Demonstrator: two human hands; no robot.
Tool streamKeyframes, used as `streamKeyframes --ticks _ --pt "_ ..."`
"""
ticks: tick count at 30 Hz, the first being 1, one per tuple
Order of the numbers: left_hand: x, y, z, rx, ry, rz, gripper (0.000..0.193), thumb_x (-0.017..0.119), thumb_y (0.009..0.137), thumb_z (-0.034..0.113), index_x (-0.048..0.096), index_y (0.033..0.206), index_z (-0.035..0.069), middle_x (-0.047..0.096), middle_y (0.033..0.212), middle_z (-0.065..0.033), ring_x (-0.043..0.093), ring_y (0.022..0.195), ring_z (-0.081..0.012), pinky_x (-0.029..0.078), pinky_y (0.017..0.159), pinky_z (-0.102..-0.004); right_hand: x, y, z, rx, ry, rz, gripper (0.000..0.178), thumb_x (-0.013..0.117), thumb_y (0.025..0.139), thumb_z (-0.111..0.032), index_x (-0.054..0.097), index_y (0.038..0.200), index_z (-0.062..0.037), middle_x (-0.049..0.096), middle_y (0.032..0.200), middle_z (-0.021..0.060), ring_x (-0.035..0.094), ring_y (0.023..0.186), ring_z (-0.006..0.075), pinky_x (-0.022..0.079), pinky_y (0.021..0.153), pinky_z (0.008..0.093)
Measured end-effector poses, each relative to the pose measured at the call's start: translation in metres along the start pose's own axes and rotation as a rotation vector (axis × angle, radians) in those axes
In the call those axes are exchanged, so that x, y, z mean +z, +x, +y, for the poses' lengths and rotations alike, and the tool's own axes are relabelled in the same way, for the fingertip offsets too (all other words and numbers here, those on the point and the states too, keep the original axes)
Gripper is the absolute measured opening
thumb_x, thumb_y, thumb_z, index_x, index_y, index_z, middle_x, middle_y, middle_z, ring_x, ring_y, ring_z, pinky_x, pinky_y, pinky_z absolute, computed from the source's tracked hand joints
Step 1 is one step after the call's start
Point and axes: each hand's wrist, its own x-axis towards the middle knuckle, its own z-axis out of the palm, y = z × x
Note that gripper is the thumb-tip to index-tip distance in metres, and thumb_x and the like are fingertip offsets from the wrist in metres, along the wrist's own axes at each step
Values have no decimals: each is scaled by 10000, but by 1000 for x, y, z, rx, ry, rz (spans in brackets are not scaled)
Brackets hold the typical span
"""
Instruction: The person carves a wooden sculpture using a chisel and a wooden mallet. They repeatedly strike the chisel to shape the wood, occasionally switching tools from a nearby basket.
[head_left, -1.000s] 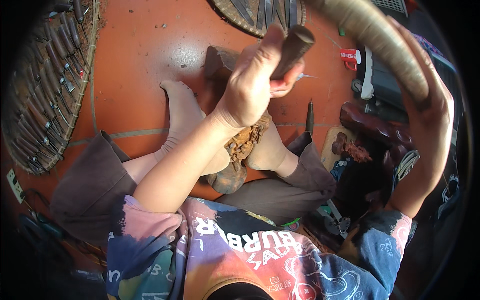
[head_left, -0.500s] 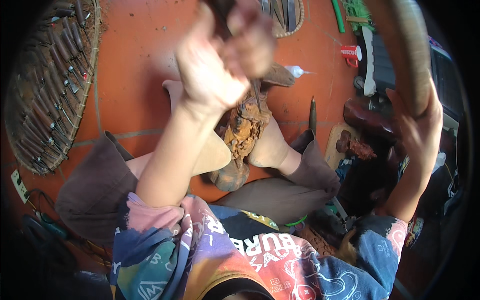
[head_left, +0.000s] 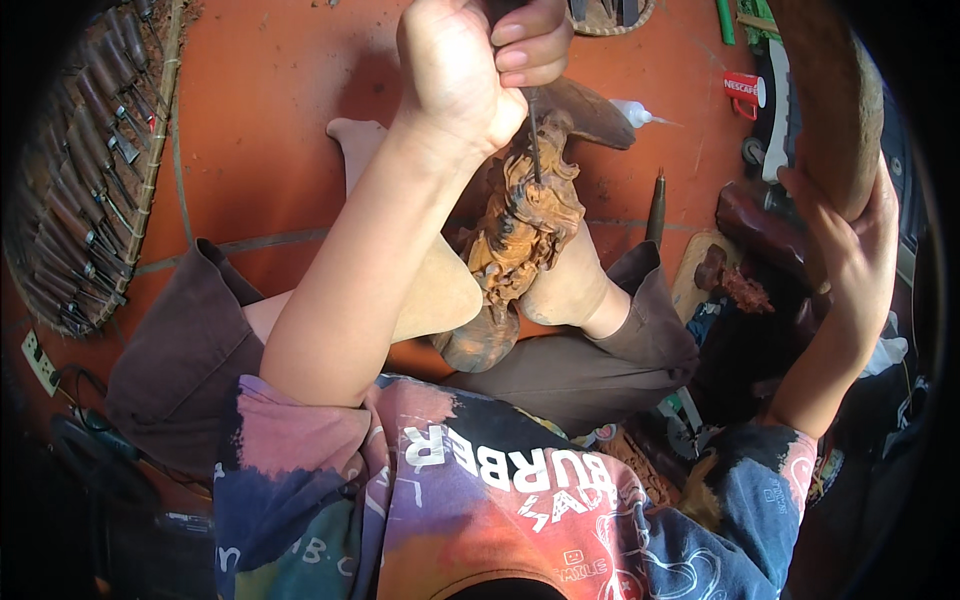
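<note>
Left fingers: curled tight around a thin dark metal chisel, tip on the carving.
Right fingers: wrapped on a thick brown wooden mallet, raised.
Carving: knotty orange-brown wood figure, braced between the feet on the floor (keep it pinned).
Strike: judged best short, straight down the chisel.

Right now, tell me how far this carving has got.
Done: the wooden carving between the feet already shows deep, detailed relief on its upper part. In hand: the left hand sets a chisel on its top; the right hand holds a wooden mallet raised. Left: the base looks smoother and plainer.
</note>
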Motion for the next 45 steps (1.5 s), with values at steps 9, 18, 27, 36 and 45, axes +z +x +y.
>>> streamKeyframes --ticks 9,18,27,36,45 --pt "-4 0 -5 -43 -65 -27 469 265 1004 450 442 779 78 332 514 13 278 373 -82 227 330 -206 3 0 -1 50 141 -46 503 606 809 81 444 1279 3 572 1128 129 594 1024 202 540 862 344" --pt "6 -8 -8 79 159 -183 513 247 992 501 422 746 87 325 505 18 257 366 -75 200 334 -217 -1 -1 8 12 109 -104 513 602 808 74 435 1288 7 568 1146 141 596 1037 220 527 879 355" --pt "16 -21 -26 59 189 -32 565 286 957 572 470 818 56 351 546 20 310 442 -69 244 423 -210 -15 15 -18 -273 -303 214 484 611 834 -7 479 1300 -12 605 1150 157 593 1082 218 461 933 322" --pt "26 -29 -33 131 588 -209 618 208 960 598 415 721 67 296 518 42 232 433 -39 208 408 -212 -61 12 -9 -698 -825 196 528 625 756 42 545 1266 -71 649 1077 148 633 999 204 475 859 298" --pt "41 -32 -3 -28 -37 -296 445 369 963 521 420 759 129 283 548 62 220 417 -44 195 364 -206 -14 -24 21 -458 -127 42 621 642 713 -27 463 1307 -12 611 1107 109 612 986 174 503 846 305"
